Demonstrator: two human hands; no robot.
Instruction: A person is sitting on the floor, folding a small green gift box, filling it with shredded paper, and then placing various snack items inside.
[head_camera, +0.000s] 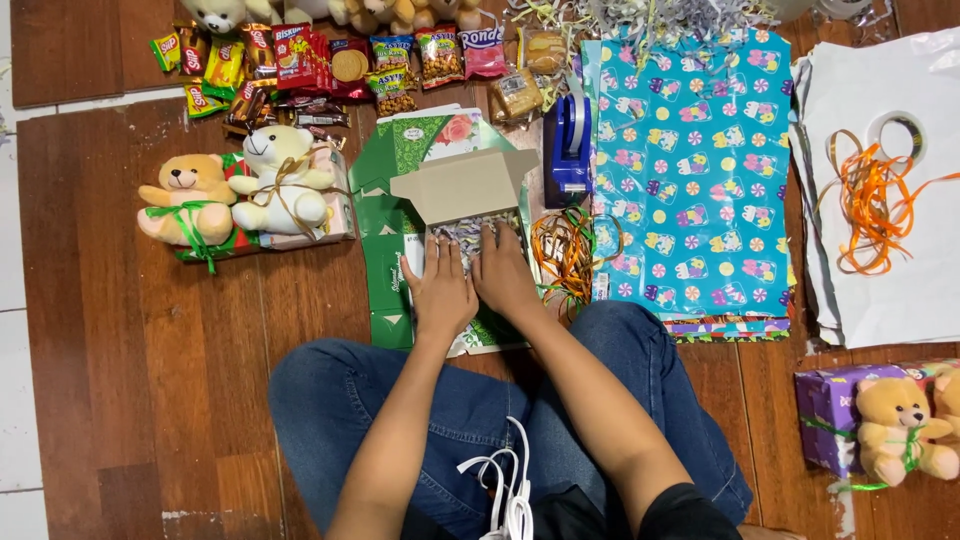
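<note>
Centre frame: left hand (441, 292) and right hand (503, 272) side by side, palms down, fingers spread flat, pressing on shredded paper filling (462, 231) inside open cardboard box (466, 184). Box flap raised, tilted toward top of frame. Box sits on green wrapping paper (385, 270) spread on wood floor (150, 380). Just right of box: blue tape dispenser (570, 140), orange ribbon tangle (565, 250). Right-centre: teal candy-print wrap sheet (690, 170). Left: two teddy bears (240, 190) w/ ribbons. Top: snack packets (330, 60).
</note>
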